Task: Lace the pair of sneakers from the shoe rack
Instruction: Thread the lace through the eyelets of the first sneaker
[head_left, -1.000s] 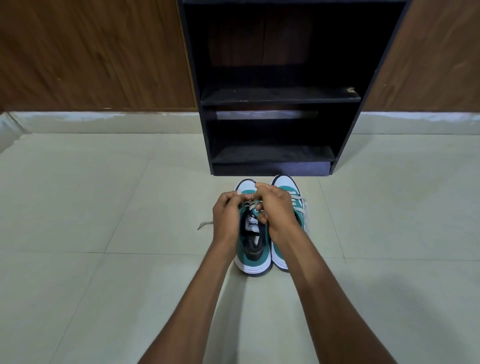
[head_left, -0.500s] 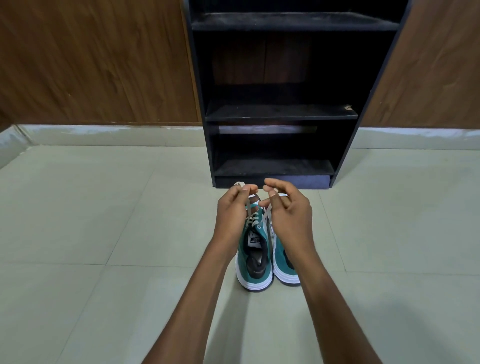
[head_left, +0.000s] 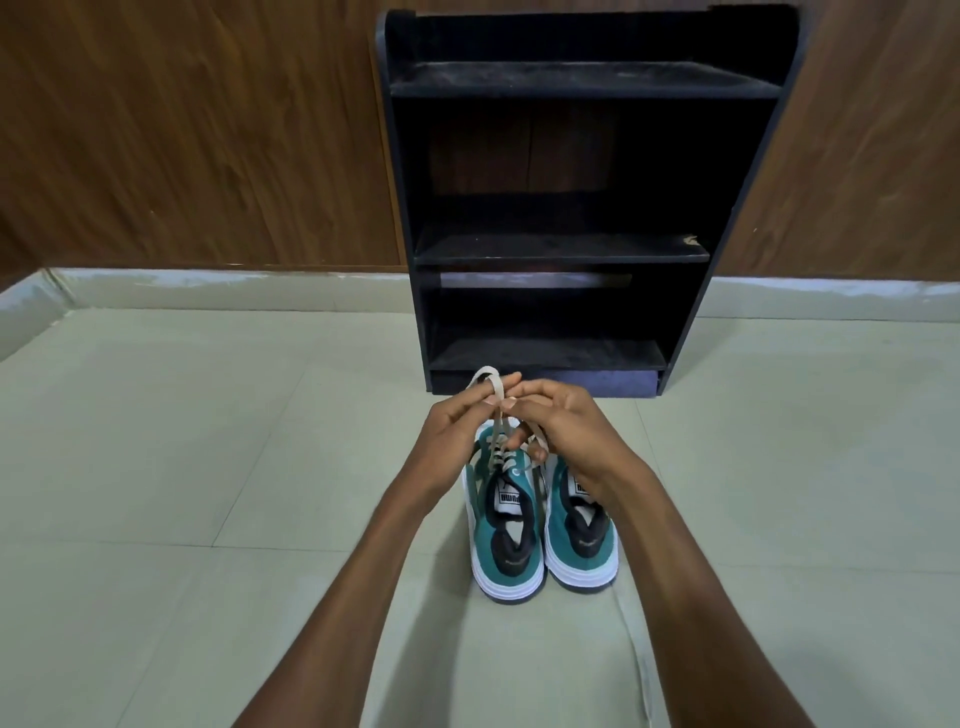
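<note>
Two teal and white sneakers stand side by side on the tiled floor, heels toward me: the left sneaker (head_left: 506, 540) and the right sneaker (head_left: 582, 540). Both hands hover above the left sneaker's front. My left hand (head_left: 457, 431) pinches a loop of the beige lace (head_left: 485, 382) between thumb and fingers. My right hand (head_left: 566, 431) pinches the same lace close beside it, with another strand around its lower fingers. The sneakers' toes are hidden behind my hands.
A black shoe rack (head_left: 561, 208) with bare shelves stands just beyond the sneakers against a brown wooden wall (head_left: 197, 130). A loose lace end (head_left: 641, 670) trails over the floor by my right forearm. Pale floor tiles (head_left: 182, 441) spread on both sides.
My hands have come together and a lace loop now stands up from my left fingers. The view has tilted upward, so more of the rack shows.
</note>
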